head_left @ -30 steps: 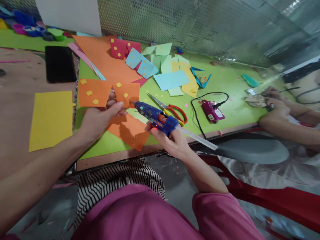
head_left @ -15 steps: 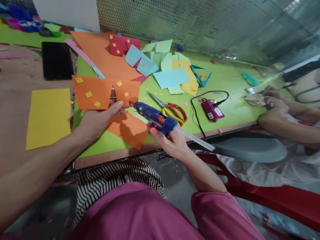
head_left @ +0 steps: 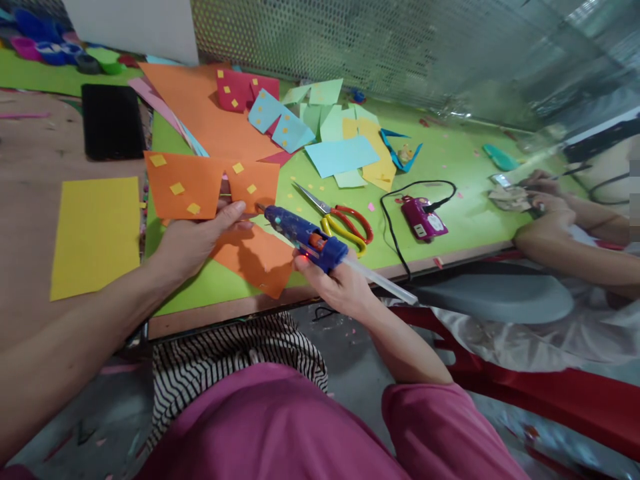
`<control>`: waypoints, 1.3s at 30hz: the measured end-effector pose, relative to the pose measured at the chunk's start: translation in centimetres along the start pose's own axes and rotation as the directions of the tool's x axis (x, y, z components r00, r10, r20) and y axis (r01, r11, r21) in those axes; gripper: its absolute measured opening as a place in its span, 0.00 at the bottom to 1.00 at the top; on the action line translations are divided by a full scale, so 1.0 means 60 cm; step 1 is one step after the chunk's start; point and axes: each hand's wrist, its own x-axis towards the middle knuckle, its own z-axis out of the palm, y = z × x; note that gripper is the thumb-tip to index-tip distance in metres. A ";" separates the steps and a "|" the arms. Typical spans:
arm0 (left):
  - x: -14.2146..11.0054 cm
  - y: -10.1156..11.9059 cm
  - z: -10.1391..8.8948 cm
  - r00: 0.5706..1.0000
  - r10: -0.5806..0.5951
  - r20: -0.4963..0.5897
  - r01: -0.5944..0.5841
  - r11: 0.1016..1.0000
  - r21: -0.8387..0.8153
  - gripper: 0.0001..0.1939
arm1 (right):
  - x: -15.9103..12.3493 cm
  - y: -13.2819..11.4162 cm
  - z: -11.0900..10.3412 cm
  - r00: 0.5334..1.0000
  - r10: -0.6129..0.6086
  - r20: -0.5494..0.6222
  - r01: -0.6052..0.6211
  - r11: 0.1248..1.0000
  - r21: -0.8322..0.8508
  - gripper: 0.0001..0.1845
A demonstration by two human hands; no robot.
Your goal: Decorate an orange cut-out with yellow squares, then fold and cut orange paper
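Note:
My left hand [head_left: 203, 237] pinches the lower edge of an orange paper cutout [head_left: 193, 179] with a notch in its middle and several yellow squares stuck on it. In my right hand [head_left: 345, 283] is a blue glue gun [head_left: 305, 233], with a clear glue stick [head_left: 383, 280] sticking out of its back and a small red light lit. The gun's nozzle is at the right half of the cutout, near its lower edge; whether it touches, I cannot tell. Below the cutout lies another piece of orange paper [head_left: 257, 260]. Scissors [head_left: 335, 220] with red and yellow handles lie just beyond the gun.
A purple power adapter [head_left: 424, 219] with a black cord lies to the right. Red [head_left: 235, 90] and light blue [head_left: 283, 123] dotted cutouts sit behind. At left are a black phone [head_left: 113, 121] and yellow paper [head_left: 95, 237]. Another person's hands [head_left: 547, 200] work at far right.
The glue gun has shifted slightly left, and the rear end of its glue stick has swung left. My left hand and the orange cutout stay almost in place.

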 end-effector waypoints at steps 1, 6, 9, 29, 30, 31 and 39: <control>0.000 0.001 0.001 1.000 -0.006 -0.007 0.006 1.000 -0.010 0.15 | 0.000 0.001 0.000 1.000 0.002 -0.006 -0.002 1.000 0.001 0.16; 0.000 -0.001 -0.001 1.000 0.003 -0.005 -0.003 1.000 0.009 0.15 | -0.002 0.004 0.002 1.000 -0.005 0.002 0.005 1.000 0.001 0.16; 0.001 -0.002 -0.002 1.000 -0.005 0.006 0.005 1.000 0.025 0.15 | -0.001 0.003 0.004 1.000 -0.013 0.002 0.013 1.000 0.009 0.16; 0.004 0.002 0.002 1.000 0.001 -0.020 -0.001 1.000 0.008 0.15 | -0.001 0.000 0.011 0.999 -0.022 -0.033 0.022 1.000 0.012 0.15; 0.004 0.001 0.002 1.000 0.003 -0.022 -0.003 1.000 -0.002 0.15 | -0.001 -0.001 0.011 0.999 -0.018 -0.032 0.019 1.000 0.010 0.15; 0.004 0.001 0.003 1.000 0.003 -0.022 -0.003 1.000 -0.006 0.15 | -0.002 -0.001 0.011 1.000 -0.011 -0.029 0.011 1.000 0.011 0.14; 0.005 -0.001 0.002 1.000 0.027 -0.005 -0.027 0.999 -0.026 0.16 | -0.004 -0.003 0.015 0.998 0.018 -0.056 -0.017 1.000 0.018 0.14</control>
